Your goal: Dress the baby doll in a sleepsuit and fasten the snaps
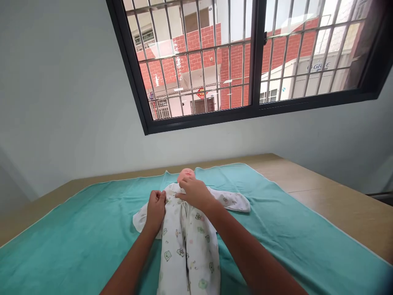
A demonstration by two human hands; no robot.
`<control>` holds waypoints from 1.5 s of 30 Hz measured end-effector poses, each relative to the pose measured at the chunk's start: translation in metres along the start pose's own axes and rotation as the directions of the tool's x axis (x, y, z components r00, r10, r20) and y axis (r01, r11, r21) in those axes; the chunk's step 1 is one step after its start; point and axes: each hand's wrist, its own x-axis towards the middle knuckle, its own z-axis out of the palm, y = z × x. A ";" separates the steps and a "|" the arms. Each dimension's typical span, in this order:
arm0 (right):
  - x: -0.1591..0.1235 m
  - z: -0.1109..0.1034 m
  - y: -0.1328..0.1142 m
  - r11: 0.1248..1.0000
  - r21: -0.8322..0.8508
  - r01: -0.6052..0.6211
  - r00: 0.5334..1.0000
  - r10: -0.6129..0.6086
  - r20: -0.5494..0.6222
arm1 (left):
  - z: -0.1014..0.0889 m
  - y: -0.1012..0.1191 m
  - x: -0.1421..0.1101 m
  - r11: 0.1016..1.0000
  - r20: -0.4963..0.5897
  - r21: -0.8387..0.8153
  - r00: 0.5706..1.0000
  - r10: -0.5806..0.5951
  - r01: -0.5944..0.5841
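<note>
A baby doll (pixel 186 174) lies on its back, its head toward the window. It wears a white baby outfit (pixel 201 246) printed with small green animals; the sleeves spread to both sides and the legs run toward me. My left hand (pixel 156 209) is closed at the side of the doll's chest, its fingertips pinching the cloth there. Over the upper chest, just below the chin, lies my right hand (pixel 196 192), thumb and fingers apart, touching the front of the outfit. The cloth under its palm is hidden. A thin tie shows near the waist.
A teal sheet (pixel 101 229) covers most of the wooden table (pixel 307 180), with bare wood along the back and right edges. Behind stands a pale wall (pixel 76 102) with a dark-framed, barred window (pixel 199 114).
</note>
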 end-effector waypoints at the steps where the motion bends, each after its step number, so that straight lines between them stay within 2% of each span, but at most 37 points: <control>1: 0.000 0.001 -0.004 1.000 -0.009 0.010 1.000 -0.010 0.005 | -0.001 0.003 0.001 0.998 0.033 -0.048 0.998 -0.045 0.047; 4: 0.001 0.004 -0.011 0.998 -0.066 0.005 1.000 -0.004 0.017 | -0.003 0.010 0.003 0.949 0.180 -0.230 0.968 -0.175 0.214; 7: 0.002 0.003 -0.007 0.999 -0.034 0.003 0.998 -0.001 0.057 | -0.007 0.010 0.004 0.881 0.320 -0.350 0.925 -0.207 0.318; 10: 0.003 -0.006 0.010 0.992 0.129 -0.011 0.991 -0.006 0.134 | -0.014 0.007 0.005 0.846 0.429 -0.390 0.885 -0.181 0.363; 12: 0.002 -0.012 0.024 0.982 0.188 -0.031 0.992 0.008 0.126 | -0.018 0.006 0.007 0.847 0.476 -0.388 0.866 -0.153 0.363; 14: 0.002 -0.013 0.034 0.980 0.189 -0.056 0.994 0.038 0.098 | -0.021 0.005 0.009 0.886 0.503 -0.335 0.856 -0.120 0.321; 17: 0.001 -0.004 0.037 0.983 0.156 -0.093 0.993 0.082 0.080 | -0.021 0.002 0.013 0.978 0.470 -0.129 0.878 -0.088 0.167; 20: 0.002 0.010 0.034 0.979 0.148 -0.142 0.990 0.138 0.039 | -0.017 -0.001 0.014 0.998 0.369 0.063 0.929 -0.038 0.016; 23: 0.002 0.022 0.033 0.958 0.202 -0.204 0.978 0.210 -0.005 | -0.014 -0.003 0.013 0.997 0.327 0.034 0.944 0.051 -0.066; 26: 0.002 0.030 0.038 0.896 0.363 -0.256 0.962 0.274 0.002 | -0.012 -0.003 0.017 0.992 0.323 0.077 0.944 0.071 -0.101; 28: 0.002 0.035 0.042 0.805 0.526 -0.275 0.950 0.313 0.018 | -0.011 -0.003 0.023 0.982 0.281 0.154 0.958 0.062 -0.109; 31: 0.001 0.043 0.048 0.615 0.730 -0.299 0.925 0.375 0.063 | -0.005 -0.008 0.038 0.979 0.222 0.177 0.973 0.064 -0.105; 34: -0.002 0.047 0.056 0.412 0.848 -0.334 0.907 0.385 0.170 | 0.004 -0.016 0.050 0.980 0.205 0.186 0.978 0.032 -0.071; 36: -0.006 0.045 0.062 0.312 0.882 -0.353 0.904 0.358 0.234 | 0.010 -0.023 0.056 0.977 0.181 0.210 0.983 -0.018 -0.021; 38: -0.009 0.039 0.069 0.307 0.873 -0.380 0.906 0.315 0.284 | 0.015 -0.029 0.059 0.974 0.156 0.227 0.986 -0.063 0.027; 41: -0.012 0.032 0.077 0.387 0.818 -0.425 0.901 0.270 0.340 | 0.016 -0.034 0.061 0.972 0.166 0.230 0.981 -0.095 0.055; 43: -0.011 0.032 0.081 0.401 0.811 -0.426 0.900 0.277 0.336 | 0.012 -0.033 0.061 0.975 0.218 0.213 0.969 -0.112 0.065; 45: -0.009 0.038 0.082 0.393 0.831 -0.393 0.902 0.340 0.266 | 0.008 -0.029 0.061 0.984 0.308 0.160 0.943 -0.127 0.080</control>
